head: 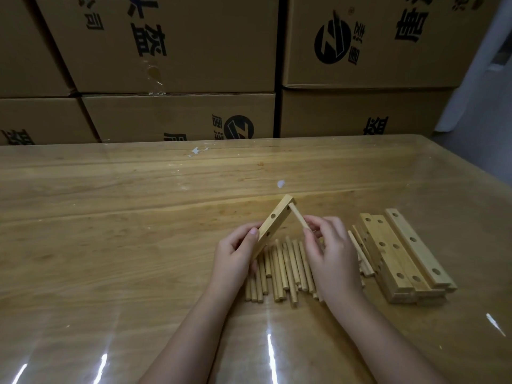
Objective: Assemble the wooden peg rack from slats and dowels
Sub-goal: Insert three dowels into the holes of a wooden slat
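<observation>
Centre of frame: the left hand [235,253] grips a slat [273,225] by its lower end, fingers curled round it, tilting it up toward the upper right. The right hand [329,250] pinches a dowel [298,219] between thumb and fingertips; the dowel's far tip meets the slat's topmost hole. Below the hands lies a heap of dowels [282,270] on the table [110,217]; to the right, a stack of drilled slats [401,256]. Cartons [180,42] fill the top of the frame. Step in hand, as judged: seating the first peg. The next move calls for pushing the dowel straight along the hole's axis while the left hand braces the slat.
</observation>
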